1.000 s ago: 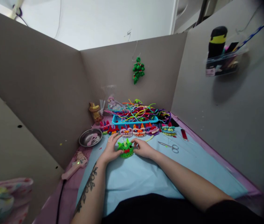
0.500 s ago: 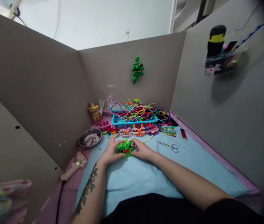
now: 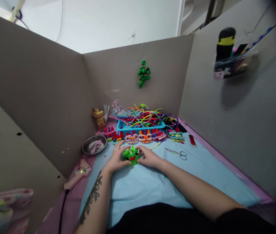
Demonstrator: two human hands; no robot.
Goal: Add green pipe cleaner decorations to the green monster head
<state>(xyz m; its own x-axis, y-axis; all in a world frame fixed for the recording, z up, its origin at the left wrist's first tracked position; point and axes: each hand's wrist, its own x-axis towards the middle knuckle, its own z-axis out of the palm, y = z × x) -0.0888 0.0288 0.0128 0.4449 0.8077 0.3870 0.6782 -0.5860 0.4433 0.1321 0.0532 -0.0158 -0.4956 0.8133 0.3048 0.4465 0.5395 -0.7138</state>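
Note:
A small green pipe-cleaner animal head [image 3: 131,156] with dark round eyes and a red mouth sits between my two hands, near the middle of the blue cloth [image 3: 150,185]. My left hand [image 3: 116,158] grips its left side, thumb low at the front and fingers behind. On the other side my right hand [image 3: 149,156] holds it with thumb and curled fingers. Just beyond stands a row of similar heads, among them a pink one [image 3: 131,137], an orange one [image 3: 145,136] and a teal one [image 3: 175,135].
Behind the row is a blue basket [image 3: 140,127] heaped with pipe cleaners [image 3: 142,117]. Scissors [image 3: 176,153] lie to the right. A metal bowl [image 3: 85,148] and a pink glue gun [image 3: 78,177] are at left. Grey partitions [image 3: 133,94] surround the table.
The green head has tipped slightly between my hands, so a pale strip on its top now shows. Both hands stay in nearly the same place, still holding it.

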